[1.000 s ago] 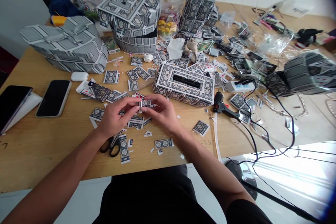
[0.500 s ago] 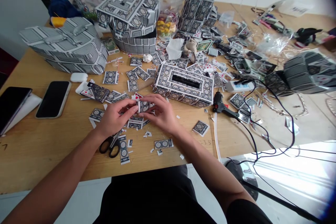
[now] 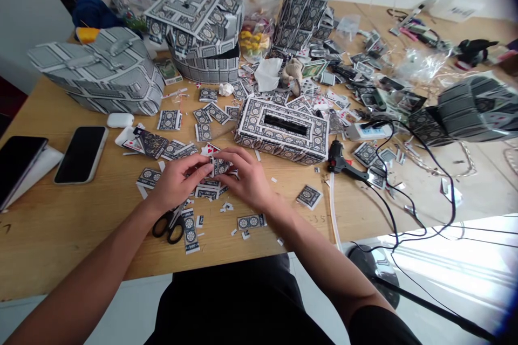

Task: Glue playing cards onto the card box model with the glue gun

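Note:
Between my two hands is a small patterned playing card piece (image 3: 220, 166), dark with white ornament. My left hand (image 3: 180, 180) pinches its left edge with thumb and finger. Curled round its right side, my right hand (image 3: 246, 175) grips it from above and below. Cut playing cards (image 3: 207, 192) lie on the table beneath and beside the hands. Just below my left hand rest black-handled scissors (image 3: 169, 226), blades partly under the hand. A rectangular box covered in cards (image 3: 283, 129), with a slot in its top, stands beyond my right hand.
A glue gun (image 3: 343, 161) with a black cable lies at the right, near a white power strip (image 3: 369, 131). Phones (image 3: 81, 154) lie at the left. Card-covered bags and boxes (image 3: 101, 73) stand along the back, with heaps of card scraps (image 3: 364, 75) among them.
Both hands keep hold of the card piece in nearly the same place. My right-hand fingers shift slightly on it, and the view moves a little.

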### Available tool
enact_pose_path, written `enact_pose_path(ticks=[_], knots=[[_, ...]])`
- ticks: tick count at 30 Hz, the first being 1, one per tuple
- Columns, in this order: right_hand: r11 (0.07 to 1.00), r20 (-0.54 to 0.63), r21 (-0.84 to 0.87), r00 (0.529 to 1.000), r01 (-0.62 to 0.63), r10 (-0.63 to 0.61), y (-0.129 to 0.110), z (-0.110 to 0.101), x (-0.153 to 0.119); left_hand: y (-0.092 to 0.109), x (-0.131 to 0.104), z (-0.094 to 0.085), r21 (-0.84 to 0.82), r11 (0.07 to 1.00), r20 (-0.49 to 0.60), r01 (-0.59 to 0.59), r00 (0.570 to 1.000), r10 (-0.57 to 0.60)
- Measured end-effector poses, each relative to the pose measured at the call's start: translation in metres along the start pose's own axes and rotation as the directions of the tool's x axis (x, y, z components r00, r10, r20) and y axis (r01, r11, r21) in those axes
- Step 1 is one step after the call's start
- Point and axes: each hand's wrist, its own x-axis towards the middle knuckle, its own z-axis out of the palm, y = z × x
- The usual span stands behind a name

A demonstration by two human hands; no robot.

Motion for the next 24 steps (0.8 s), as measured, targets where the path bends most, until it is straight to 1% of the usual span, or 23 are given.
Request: enact_pose_path(ticks=[6, 9, 15, 24], knots=[[1.000, 0.014, 0.022, 1.000, -0.016, 0.015, 0.000, 0.000, -0.001, 0.002, 0.001, 0.001, -0.022, 0.999, 0.008, 0.025, 1.000, -0.025], [0.999, 0.011, 0.032, 1.000, -0.005, 0.004, 0.001, -0.001, -0.002, 0.004, 0.002, 0.000, -0.022, 0.999, 0.011, 0.029, 1.000, -0.029], [0.999, 0.019, 0.040, 1.000, -0.018, 0.018, 0.001, 0.000, -0.002, 0.006, 0.002, -0.002, -0.036, 0.999, 0.023, 0.027, 0.999, -0.026], [1.000, 0.003, 0.030, 1.000, -0.003, 0.002, 0.003, 0.001, -0.002, 0.011, 0.003, -0.002, -0.043, 0.999, 0.028, 0.018, 0.999, -0.017]])
